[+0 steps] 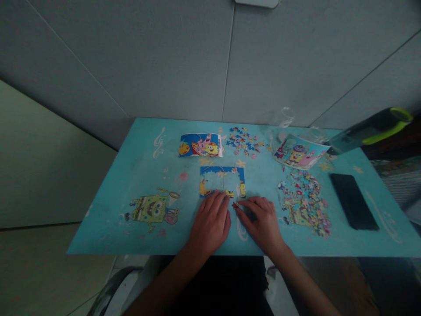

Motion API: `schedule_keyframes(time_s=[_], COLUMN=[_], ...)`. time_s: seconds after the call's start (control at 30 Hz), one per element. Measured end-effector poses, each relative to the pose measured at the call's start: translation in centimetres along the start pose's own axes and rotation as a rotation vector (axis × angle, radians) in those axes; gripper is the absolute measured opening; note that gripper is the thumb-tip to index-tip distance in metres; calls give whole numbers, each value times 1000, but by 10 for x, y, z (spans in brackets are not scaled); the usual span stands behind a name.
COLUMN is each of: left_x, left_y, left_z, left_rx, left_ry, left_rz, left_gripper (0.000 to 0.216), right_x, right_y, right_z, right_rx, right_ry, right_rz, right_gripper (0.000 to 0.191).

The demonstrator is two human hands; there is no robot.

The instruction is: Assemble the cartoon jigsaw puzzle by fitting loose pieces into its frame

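A partly joined jigsaw puzzle border [204,170], blue along its top with yellow parts lower down, lies on the table around a bare middle. My left hand [212,221] rests flat with fingers stretched out, its fingertips on the lower edge of the border and hiding part of it. Between the thumb and index finger of my right hand [263,219] is a small dark reddish puzzle piece [235,205]. That piece is just below the border's lower right part, beside a gap in the bottom row.
Behind the border lie a picture sheet [200,145] and loose blue pieces [241,139]. At right are a second picture [301,152], a large heap of pieces [305,202], a black phone-like slab [353,201], a clear cup [285,117] and a leaning dark bottle [365,131]. The table [112,188] meets a grey wall.
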State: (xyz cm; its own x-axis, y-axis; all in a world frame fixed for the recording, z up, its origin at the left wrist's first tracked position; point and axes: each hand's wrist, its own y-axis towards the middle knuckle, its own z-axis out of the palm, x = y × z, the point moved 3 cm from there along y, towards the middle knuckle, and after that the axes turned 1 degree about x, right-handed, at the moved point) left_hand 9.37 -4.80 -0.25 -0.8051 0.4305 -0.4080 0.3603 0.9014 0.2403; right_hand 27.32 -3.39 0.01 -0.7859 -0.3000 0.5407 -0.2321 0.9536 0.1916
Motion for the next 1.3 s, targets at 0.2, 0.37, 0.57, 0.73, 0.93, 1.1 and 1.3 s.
schedule_keyframes(time_s=[0.2, 0.37, 0.57, 0.73, 0.93, 1.1, 1.3], left_x=[0, 0, 0, 0, -1, 0, -2], left_y=[0, 1, 1, 1, 0, -1, -3], left_z=[-1, -1, -1, -2, -1, 0, 5], left_rx=[-14, -16, -24, -51, -48, -36, -42], left_ry=[-13, -25, -37, -65, -56, -26, 84], left_rz=[-1, -10, -18, -26, -22, -8, 45], left_gripper=[43, 39, 40, 40, 41, 40, 44], right_x=[-5, 1, 7, 4, 2, 3, 10], right_y=[9, 37, 55, 59, 64, 62, 61], right_z=[-5, -2, 6, 8, 7, -1, -7], right_rx=[-68, 32, 153, 184, 214, 211, 226], right_ry=[98, -1, -69, -45, -59, -135, -198], right_rz=[12, -73, -141, -136, -128, -181, -228], right_gripper=[18, 27, 19, 17, 14, 18, 14])
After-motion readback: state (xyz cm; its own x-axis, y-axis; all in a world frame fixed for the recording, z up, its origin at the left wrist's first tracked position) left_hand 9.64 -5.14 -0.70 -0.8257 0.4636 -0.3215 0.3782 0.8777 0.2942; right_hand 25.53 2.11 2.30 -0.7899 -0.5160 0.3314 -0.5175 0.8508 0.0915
